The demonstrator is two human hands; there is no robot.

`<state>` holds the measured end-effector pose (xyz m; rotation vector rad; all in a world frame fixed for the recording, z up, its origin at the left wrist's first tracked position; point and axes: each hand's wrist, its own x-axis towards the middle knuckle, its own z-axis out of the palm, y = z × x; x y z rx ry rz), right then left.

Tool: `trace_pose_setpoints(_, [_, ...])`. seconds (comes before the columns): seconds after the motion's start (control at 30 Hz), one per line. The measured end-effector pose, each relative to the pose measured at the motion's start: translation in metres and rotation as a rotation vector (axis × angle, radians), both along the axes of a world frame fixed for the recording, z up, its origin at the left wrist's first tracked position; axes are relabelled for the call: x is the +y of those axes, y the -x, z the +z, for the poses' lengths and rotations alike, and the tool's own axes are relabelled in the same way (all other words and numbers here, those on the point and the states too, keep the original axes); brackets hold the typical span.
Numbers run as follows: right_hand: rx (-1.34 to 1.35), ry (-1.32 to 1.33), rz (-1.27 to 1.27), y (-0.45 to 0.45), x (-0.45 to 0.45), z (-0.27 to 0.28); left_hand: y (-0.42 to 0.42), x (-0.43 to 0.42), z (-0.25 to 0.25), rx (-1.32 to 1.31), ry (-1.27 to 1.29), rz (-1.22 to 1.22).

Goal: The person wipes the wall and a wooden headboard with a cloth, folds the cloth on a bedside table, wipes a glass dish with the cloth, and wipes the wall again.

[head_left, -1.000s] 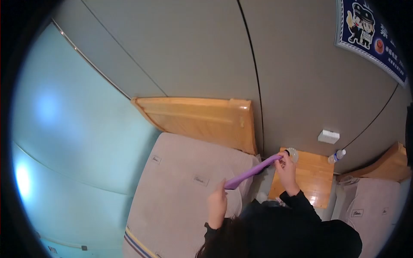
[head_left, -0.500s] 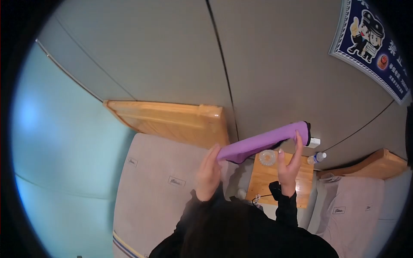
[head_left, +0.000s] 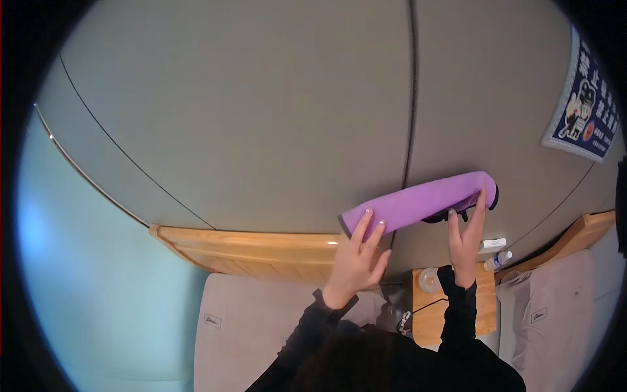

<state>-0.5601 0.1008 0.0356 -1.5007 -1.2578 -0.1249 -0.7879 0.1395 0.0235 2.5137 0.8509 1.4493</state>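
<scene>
A purple cloth-like item [head_left: 418,199] with black edging is held up in front of the grey wall, curved over along its length. My left hand [head_left: 356,264] touches its left end, the fingers spread over the purple face. At its right end my right hand [head_left: 466,245] has a raised finger against the purple surface and the thumb near the lower black edge. Small black parts show beneath the item; their kind cannot be told.
A wooden headboard [head_left: 261,251] and bed [head_left: 241,326] lie at left. A small wooden table [head_left: 428,320] holds a glass dish [head_left: 429,279] and a bottle [head_left: 499,260]. A white box [head_left: 492,245] is on the wall. Another bed [head_left: 562,313] stands at right.
The purple item has been raised and now shows a broader face. My left hand's fingers have spread over it; my right hand has gone from a pinch to a looser touch. The view has shifted.
</scene>
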Motion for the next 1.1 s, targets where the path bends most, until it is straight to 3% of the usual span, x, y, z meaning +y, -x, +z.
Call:
trace_pose_setpoints(0.2, [-0.054, -0.028, -0.056, 0.077, 0.054, 0.036, 0.072, 0.060, 0.010, 0.087, -0.157, -0.086])
trace_pose_setpoints(0.37, [-0.312, 0.082, -0.195, 0.132, 0.100, 0.044, 0.133, 0.102, 0.024, 0.102, -0.238, 0.091])
trace_pose_setpoints(0.4, [-0.466, 0.049, -0.264, 0.140, 0.115, 0.041, 0.140, 0.109, 0.021, 0.140, -0.129, 0.191])
trace_pose_setpoints(0.6, [-0.555, 0.098, -0.207, 0.220, 0.138, 0.058, 0.174, 0.133, -0.021, 0.139, -0.106, 0.541])
trace_pose_setpoints(0.67, [-0.607, 0.062, -0.213, 0.222, 0.141, 0.051, 0.174, 0.136, -0.032, 0.112, -0.150, 0.596])
trace_pose_setpoints(0.8, [-0.640, 0.009, -0.191, 0.216, 0.142, 0.049, 0.165, 0.130, -0.045, 0.251, 0.301, 0.608])
trace_pose_setpoints(1.1, [-0.680, -0.135, -0.015, 0.185, 0.138, 0.040, 0.145, 0.120, -0.066, 0.035, 0.202, 0.611])
